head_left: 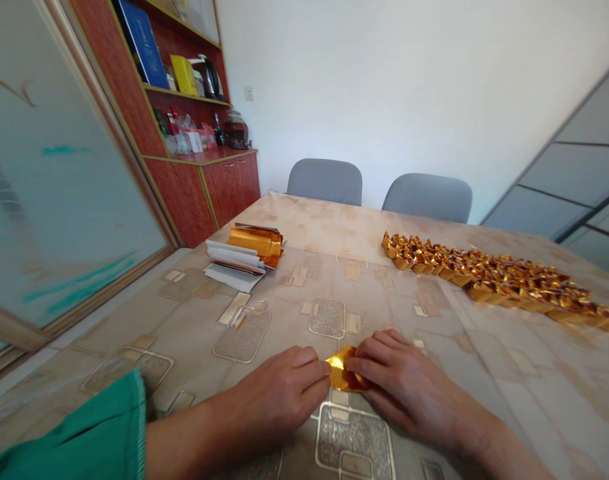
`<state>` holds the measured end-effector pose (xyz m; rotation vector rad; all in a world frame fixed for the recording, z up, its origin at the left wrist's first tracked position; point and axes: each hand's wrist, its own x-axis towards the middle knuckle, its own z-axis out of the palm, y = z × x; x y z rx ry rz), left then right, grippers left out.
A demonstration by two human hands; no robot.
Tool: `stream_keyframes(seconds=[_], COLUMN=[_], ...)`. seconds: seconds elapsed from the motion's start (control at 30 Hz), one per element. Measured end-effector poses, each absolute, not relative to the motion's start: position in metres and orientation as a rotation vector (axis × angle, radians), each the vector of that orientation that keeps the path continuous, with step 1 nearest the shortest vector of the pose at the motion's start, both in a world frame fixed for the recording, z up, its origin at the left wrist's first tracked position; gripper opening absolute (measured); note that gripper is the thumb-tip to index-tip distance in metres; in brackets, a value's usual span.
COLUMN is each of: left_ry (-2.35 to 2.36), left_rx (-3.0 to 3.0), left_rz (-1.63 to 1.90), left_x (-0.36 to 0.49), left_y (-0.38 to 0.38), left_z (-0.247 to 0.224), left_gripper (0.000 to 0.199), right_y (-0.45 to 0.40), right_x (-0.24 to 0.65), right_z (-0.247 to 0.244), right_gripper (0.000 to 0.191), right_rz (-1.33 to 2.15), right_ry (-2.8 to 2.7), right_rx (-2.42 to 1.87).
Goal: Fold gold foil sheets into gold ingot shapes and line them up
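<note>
Between my two hands, just above the table's near part, is a small piece of gold foil paper (342, 371), partly folded. My left hand (295, 385) pinches its left end with closed fingers. On the other side, my right hand (402, 373) has its fingers closed over the paper's right end, hiding that part. A stack of gold foil sheets (254, 245) with pale undersides lies curled at the left of the table. Rows of folded gold paper pieces (489, 280) stretch along the right side.
A patterned cloth covers the table (279, 313). Two grey chairs (325, 180) stand at its far edge against the white wall. A reddish wooden cabinet (204, 187) with bottles and a kettle is at the back left, beside a frosted glass door (69, 173).
</note>
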<state>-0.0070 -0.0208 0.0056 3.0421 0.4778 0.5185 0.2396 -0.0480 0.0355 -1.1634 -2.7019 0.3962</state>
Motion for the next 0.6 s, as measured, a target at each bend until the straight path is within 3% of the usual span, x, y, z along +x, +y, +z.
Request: stream_keyframes(seconds=[0.1, 0.27, 0.37, 0.6], left_ry=[0.529, 0.644, 0.63, 0.611], left_rx=[3.052, 3.069, 3.097, 3.145], left_rz=[0.481, 0.428, 0.459, 0.45], left_x=[-0.005, 0.0, 0.001, -0.002], left_y=[-0.026, -0.031, -0.033, -0.037], left_z=[0.002, -0.003, -0.002, -0.002], left_gripper=[0.012, 0.027, 0.024, 0.025], right_y=[-0.047, -0.048, -0.049, -0.047], right_x=[0.236, 0.235, 0.236, 0.237], right_z=[0.033, 0.029, 0.029, 0.031], right_gripper=[0.016, 0.023, 0.03, 0.025], right_rz=[0.383, 0.342, 0.339, 0.385], right_ry=[-2.713, -2.742, -2.735, -2.69], right_rx=[-1.2, -1.24, -1.258, -1.271])
